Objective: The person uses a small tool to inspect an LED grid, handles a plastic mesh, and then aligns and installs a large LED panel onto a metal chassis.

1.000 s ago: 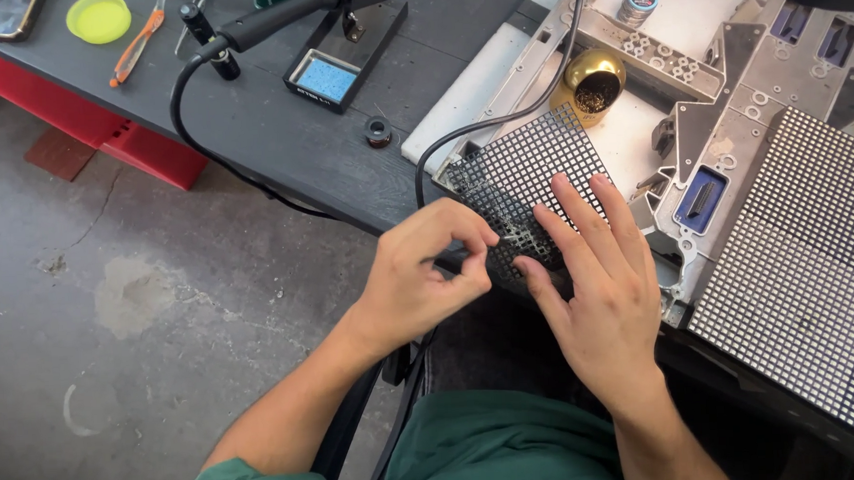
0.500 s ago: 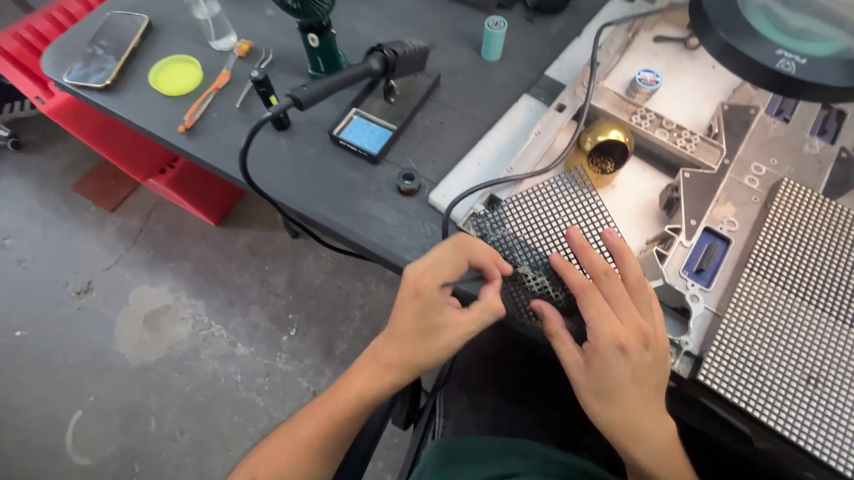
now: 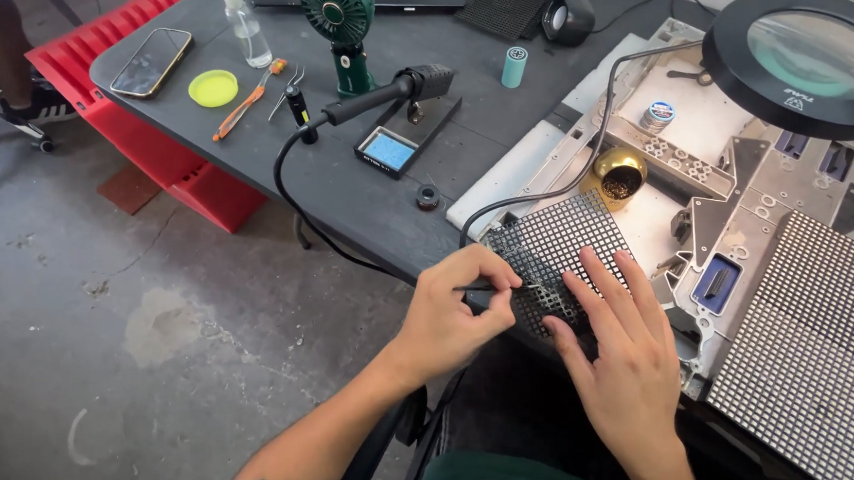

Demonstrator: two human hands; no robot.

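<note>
While our left hand pinches a thin dark tool, its fingers closed around the shaft and its tip laid on the small grid panel, our right hand lies flat on that panel with its fingers spread and open, gripping nothing. We judge that the flat palm pins the panel so that it cannot slide under the tool's pressure. The panel lies at the near edge of the grey table, partly over a pale metal frame, close to our body where both hands can meet on it. It is a black square with a fine lattice of small cells, matte and stiff-looking. A larger panel of the same dotted texture lies to the right. Further back, a soldering iron rests in its holder with its cable looping off the table edge, beside a small green fan and a round magnifier lamp with a glossy lens. A brass-coloured cup of wire wool stands just beyond the panel.
</note>
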